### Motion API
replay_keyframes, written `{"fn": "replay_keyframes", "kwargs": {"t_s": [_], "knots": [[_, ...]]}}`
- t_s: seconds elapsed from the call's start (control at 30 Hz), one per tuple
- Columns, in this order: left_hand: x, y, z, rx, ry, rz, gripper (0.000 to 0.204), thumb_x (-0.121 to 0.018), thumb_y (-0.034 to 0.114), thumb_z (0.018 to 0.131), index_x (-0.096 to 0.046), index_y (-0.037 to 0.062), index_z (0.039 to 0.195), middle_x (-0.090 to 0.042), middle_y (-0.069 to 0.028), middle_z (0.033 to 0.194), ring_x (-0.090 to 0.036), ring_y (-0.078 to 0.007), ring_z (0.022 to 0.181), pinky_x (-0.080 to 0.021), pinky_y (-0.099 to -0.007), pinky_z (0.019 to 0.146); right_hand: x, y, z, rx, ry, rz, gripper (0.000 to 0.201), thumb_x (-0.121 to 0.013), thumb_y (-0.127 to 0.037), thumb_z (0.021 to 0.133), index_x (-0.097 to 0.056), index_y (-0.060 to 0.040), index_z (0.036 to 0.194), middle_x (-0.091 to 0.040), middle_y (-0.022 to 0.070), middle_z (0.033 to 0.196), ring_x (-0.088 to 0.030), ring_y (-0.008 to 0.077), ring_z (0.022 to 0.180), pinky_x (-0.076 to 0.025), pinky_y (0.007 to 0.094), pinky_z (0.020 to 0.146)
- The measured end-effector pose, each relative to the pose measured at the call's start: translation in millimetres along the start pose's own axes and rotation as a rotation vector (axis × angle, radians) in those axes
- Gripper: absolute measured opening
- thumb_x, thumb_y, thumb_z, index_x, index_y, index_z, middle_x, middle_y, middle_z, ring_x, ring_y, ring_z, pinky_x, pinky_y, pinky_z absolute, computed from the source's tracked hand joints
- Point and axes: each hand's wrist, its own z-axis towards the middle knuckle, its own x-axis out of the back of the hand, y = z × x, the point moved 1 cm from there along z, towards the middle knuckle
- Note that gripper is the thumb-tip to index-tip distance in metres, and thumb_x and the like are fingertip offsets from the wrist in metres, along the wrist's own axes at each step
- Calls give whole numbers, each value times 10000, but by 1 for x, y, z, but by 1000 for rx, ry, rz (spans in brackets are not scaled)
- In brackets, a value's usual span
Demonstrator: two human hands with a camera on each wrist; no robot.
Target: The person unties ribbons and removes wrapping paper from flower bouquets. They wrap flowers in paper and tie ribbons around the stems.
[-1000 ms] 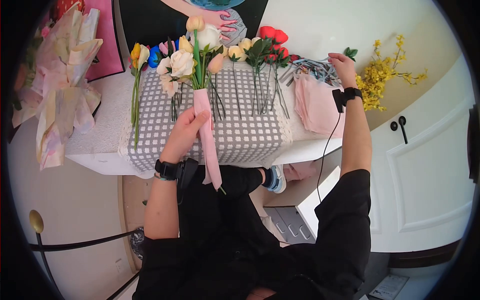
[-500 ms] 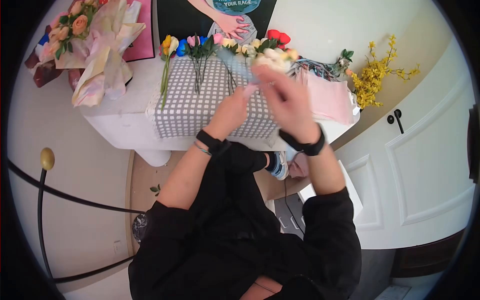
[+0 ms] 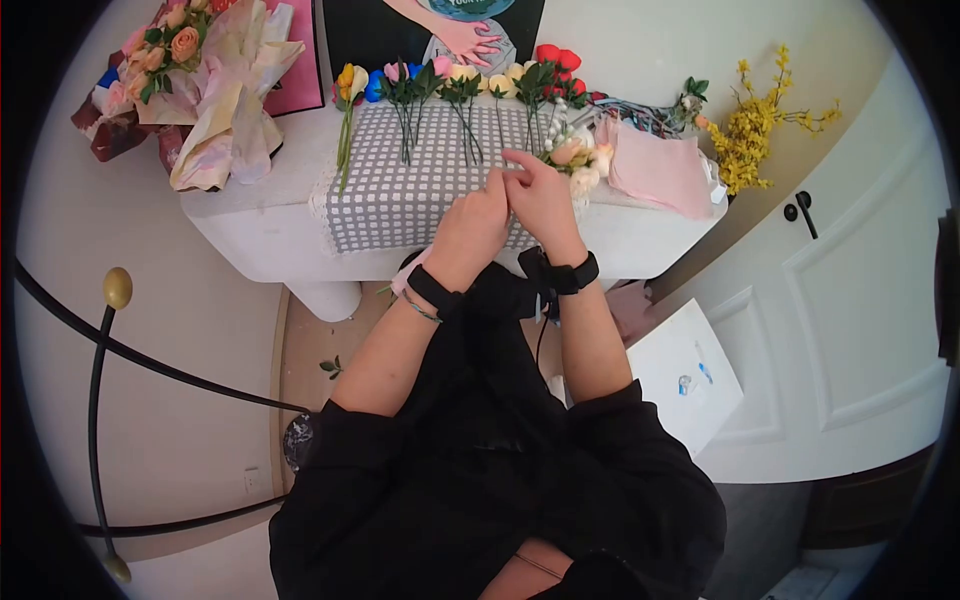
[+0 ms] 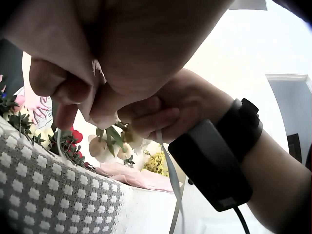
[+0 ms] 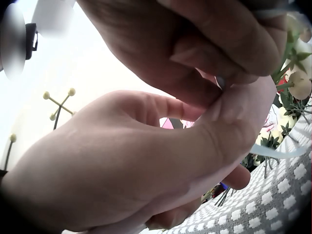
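My left hand grips the stems of a small bouquet, wrapped in pink paper. The bouquet lies sideways above the table's front edge, its cream and peach flower heads to the right and stem ends to the left. My right hand meets the left at the wrapped stems, fingers curled. It pinches a pale grey-blue ribbon, whose tail hangs below that hand in the left wrist view. Another stretch of ribbon curves beyond the wrap in the right wrist view. The fingers hide where the ribbon meets the paper.
Loose artificial flowers lie in a row on a grey-and-white checked cloth. To the right are a stack of pink sheets and a ribbon pile. A large wrapped bouquet stands at left, yellow blossoms at right.
My right hand has come from the ribbon pile to the wrapped stems, bringing a ribbon. The bouquet has turned from upright to sideways, flower heads now to the right.
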Motion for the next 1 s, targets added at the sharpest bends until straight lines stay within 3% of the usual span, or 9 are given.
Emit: {"fn": "replay_keyframes", "kwargs": {"t_s": [0.17, 0.23, 0.33, 0.5, 0.57, 0.67, 0.8, 0.93, 1.0], "knots": [[-5, -6, -5, -193, 64, 59, 135, -571, 93, 823, -535, 5, 918, -632, -188, 781, -629, -373, 682, -513, -456, 593, 5, -9, -16, 27, -10, -47, 373, -525, -34, 843, -589, -31, 1211, -692, 187, 974, -688, 202, 822, -529, 300, 723], [-7, -5, -6, -127, 44, 8, 119, -569, 92, 826, -541, 3, 899, -631, -189, 788, -620, -373, 717, -497, -459, 615, 5, -15, -27, 188, 34, 54, 395, -513, -25, 818, -595, -45, 1203, -654, 225, 970, -652, 342, 826, -508, 350, 715], [-9, -15, -4, -45, 41, -94, 114, -563, 106, 846, -555, 4, 895, -620, -186, 777, -613, -370, 740, -470, -455, 623, 5, -16, -51, 275, 115, 64, 366, -511, 16, 826, -608, -39, 1174, -638, 218, 1006, -639, 347, 818, -499, 361, 702], [-7, -35, -5, 51, 13, -372, 191, -558, 191, 913, -582, 4, 943, -576, -102, 665, -587, -243, 600, -422, -369, 533, 7, -2, -82, 108, 266, 44, 203, -577, -17, 854, -644, -21, 1046, -650, 137, 861, -617, 201, 704, -475, 282, 634], [-2, -37, -6, 214, -239, -660, 250, -547, 249, 944, -597, 6, 969, -523, -4, 631, -478, -93, 526, -368, -268, 475, 3, 13, -86, 1, 165, 195, 150, -587, -66, 885, -646, -7, 1009, -633, 71, 761, -552, 111, 639, -440, 247, 586], [13, -29, -13, 471, -467, -932, 251, -534, 259, 961, -603, 18, 947, -490, 49, 651, -405, -17, 515, -319, -199, 450, 15, 22, -86, -136, -47, 290, 159, -583, -118, 908, -649, -2, 996, -615, 22, 708, -503, 73, 589, -414, 237, 549], [26, -27, -19, 393, -551, -1111, 228, -548, 243, 955, -597, 21, 948, -545, 15, 686, -410, -17, 502, -323, -187, 439, 36, 28, -82, -382, -518, 535, 188, -568, -183, 932, -662, -27, 978, -600, -20, 723, -469, 31, 576, -374, 192, 527], [47, -15, -22, 292, -757, -1219, 223, -568, 230, 943, -585, 9, 958, -612, -32, 762, -414, -13, 506, -323, -170, 440, 43, 23, -82, -328, -645, 502, 189, -565, -186, 935, -662, -30, 980, -593, -24, 725, -474, 26, 596, -377, 197, 542], [52, -10, -25, 288, -868, -1224, 223, -570, 224, 941, -581, 2, 965, -629, -46, 787, -416, -14, 506, -323, -166, 440, 48, 14, -83, -360, -571, 193, 195, -568, -185, 933, -665, -20, 970, -600, -24, 728, -508, 31, 656, -409, 209, 597]]}}
